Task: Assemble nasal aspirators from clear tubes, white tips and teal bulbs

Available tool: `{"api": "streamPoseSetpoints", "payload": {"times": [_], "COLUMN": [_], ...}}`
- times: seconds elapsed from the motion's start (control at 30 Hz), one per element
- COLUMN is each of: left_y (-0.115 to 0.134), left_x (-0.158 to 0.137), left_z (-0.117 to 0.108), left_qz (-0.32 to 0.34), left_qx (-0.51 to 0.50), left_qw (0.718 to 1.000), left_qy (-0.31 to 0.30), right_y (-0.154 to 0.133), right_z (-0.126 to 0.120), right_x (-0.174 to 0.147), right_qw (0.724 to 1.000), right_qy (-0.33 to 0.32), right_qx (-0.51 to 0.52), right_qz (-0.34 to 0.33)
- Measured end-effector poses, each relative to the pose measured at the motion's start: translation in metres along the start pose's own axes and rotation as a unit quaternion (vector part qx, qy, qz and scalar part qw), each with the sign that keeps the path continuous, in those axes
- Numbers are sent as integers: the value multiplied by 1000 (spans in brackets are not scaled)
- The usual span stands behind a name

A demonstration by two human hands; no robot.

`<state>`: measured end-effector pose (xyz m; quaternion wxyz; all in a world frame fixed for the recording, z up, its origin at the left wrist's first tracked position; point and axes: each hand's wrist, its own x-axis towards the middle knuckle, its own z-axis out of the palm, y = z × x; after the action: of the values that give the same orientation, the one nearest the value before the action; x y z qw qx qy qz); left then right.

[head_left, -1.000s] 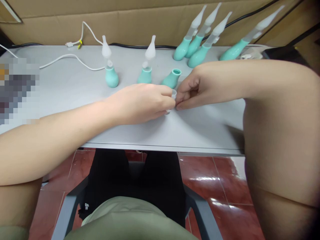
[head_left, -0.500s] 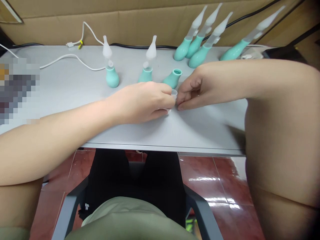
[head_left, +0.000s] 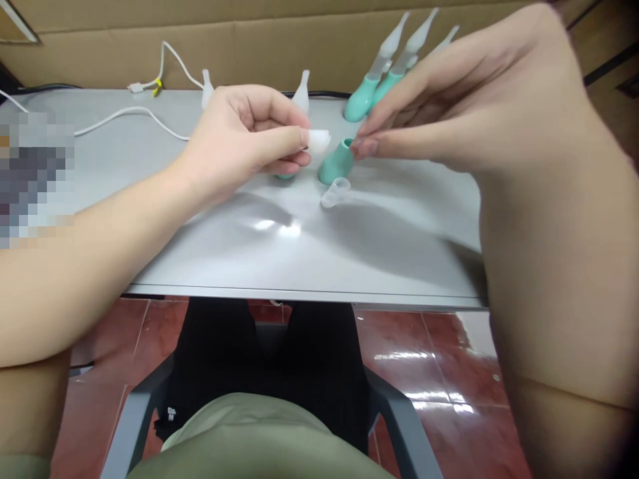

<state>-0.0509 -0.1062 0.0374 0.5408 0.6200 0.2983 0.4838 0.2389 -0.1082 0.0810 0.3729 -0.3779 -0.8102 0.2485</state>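
My left hand is closed in a pinch on a white, translucent nozzle piece, held above the desk with its wide end pointing right. Most of that piece is hidden by my fingers. My right hand has thumb and fingertips pressed together beside the open mouth of a teal rubber bulb; whether anything small sits between them I cannot make out. That bulb lies tilted on the desk. Just in front of it rests a clear plastic connector tube, touched by neither hand.
Several assembled teal nasal aspirators with white tips lean at the back right, partly behind my right hand. Two more white tips show behind my left hand. A white cable runs across the grey desk at the left, before a cardboard wall.
My left hand has lifted up and back, away from the clear connector, which now lies on the desk. It now holds the white nozzle piece. My right hand has risen toward the bulb's mouth.
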Motion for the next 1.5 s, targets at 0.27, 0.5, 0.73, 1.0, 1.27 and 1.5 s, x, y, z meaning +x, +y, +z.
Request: {"api": "streamPoseSetpoints", "payload": {"times": [0.27,0.5,0.73,1.0,1.27,1.5], "left_y": [16,11,9,0,7,8], "left_x": [-2,3,2,6,2,-1], "left_z": [7,-2,-4,-9,-5,2], "left_qz": [-32,-8,-2,-4,-23,6], "left_qx": [90,178,189,183,163,150], "left_qw": [995,981,978,982,985,987], "left_qy": [-28,-75,-85,-43,-40,-62], "right_y": [14,21,4,6,6,0], "right_z": [18,25,35,40,42,44], "right_x": [7,9,3,0,3,2], "right_qw": [995,992,991,990,991,991], "right_qy": [82,100,106,122,109,110], "right_qx": [32,37,61,64,62,40], "right_qz": [-45,-62,-61,-42,-38,-63]}}
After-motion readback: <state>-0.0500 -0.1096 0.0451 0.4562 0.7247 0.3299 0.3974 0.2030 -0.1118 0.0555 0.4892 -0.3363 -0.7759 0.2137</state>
